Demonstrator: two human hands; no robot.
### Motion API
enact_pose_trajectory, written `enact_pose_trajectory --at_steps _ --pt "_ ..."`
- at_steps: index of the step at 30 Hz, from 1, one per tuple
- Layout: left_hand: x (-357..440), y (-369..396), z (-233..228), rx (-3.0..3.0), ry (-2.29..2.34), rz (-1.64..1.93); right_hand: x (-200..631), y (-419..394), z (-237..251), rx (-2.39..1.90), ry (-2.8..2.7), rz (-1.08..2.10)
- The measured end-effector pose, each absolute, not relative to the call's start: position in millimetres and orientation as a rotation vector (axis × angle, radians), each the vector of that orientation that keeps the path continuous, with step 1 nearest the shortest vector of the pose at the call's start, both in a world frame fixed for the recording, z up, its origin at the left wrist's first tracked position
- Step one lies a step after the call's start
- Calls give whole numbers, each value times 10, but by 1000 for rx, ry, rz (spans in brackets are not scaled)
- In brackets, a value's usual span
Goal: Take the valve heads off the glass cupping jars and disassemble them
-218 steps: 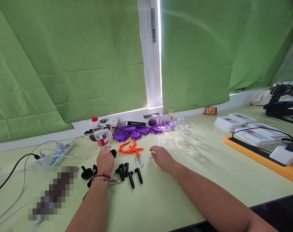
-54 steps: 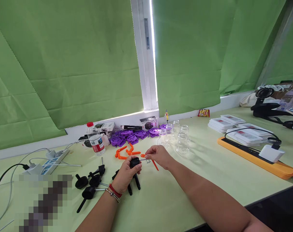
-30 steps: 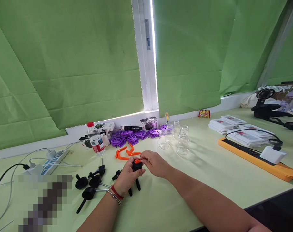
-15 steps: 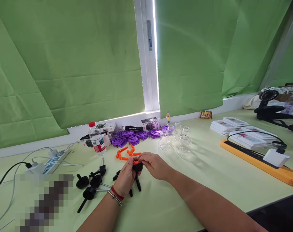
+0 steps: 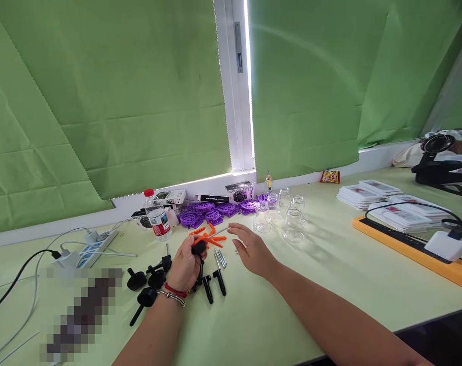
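Note:
My left hand [image 5: 185, 264] grips a black knob part [image 5: 199, 248] with an orange lever fitted on it, lifted a little above the table. My right hand [image 5: 253, 249] hovers with its fingers spread and nothing in it, just right of several metal pins [image 5: 221, 258]. Orange levers [image 5: 211, 237] lie behind my left hand. Black pegs [image 5: 213, 283] lie under and beside my left wrist, and black knobs with stems [image 5: 145, 282] sit to its left.
Purple discs [image 5: 208, 212], clear glass jars [image 5: 288, 218] and a water bottle [image 5: 158, 219] stand along the back. A power strip with cables [image 5: 89, 246] is at the left. An orange tray [image 5: 417, 249], stacked cards and a white charger [image 5: 444, 244] are at the right.
My right hand has let go of the part and drawn away to the right, fingers spread. My left hand keeps the black knob with the orange lever and has shifted slightly left.

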State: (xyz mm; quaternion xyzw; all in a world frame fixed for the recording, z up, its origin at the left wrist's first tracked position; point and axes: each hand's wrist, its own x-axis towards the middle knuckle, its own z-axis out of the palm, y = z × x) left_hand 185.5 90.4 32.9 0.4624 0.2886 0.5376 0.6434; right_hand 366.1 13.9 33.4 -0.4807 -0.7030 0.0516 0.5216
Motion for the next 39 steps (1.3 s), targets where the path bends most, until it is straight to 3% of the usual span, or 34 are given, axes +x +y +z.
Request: enact_pose_trajectory --at_steps 5,11,28,39 --pt "1821 962 368 940 682 1308 3722 245 234 -1315 -1659 126" --pt "1858 931 340 922 653 1302 3616 329 40 -1577 -2041 238" --pt "1875 956 271 939 660 1295 3510 396 -103 -1646 -2299 66" --pt "1877 964 250 980 641 1274 3473 416 -101 -1684 -2239 158"
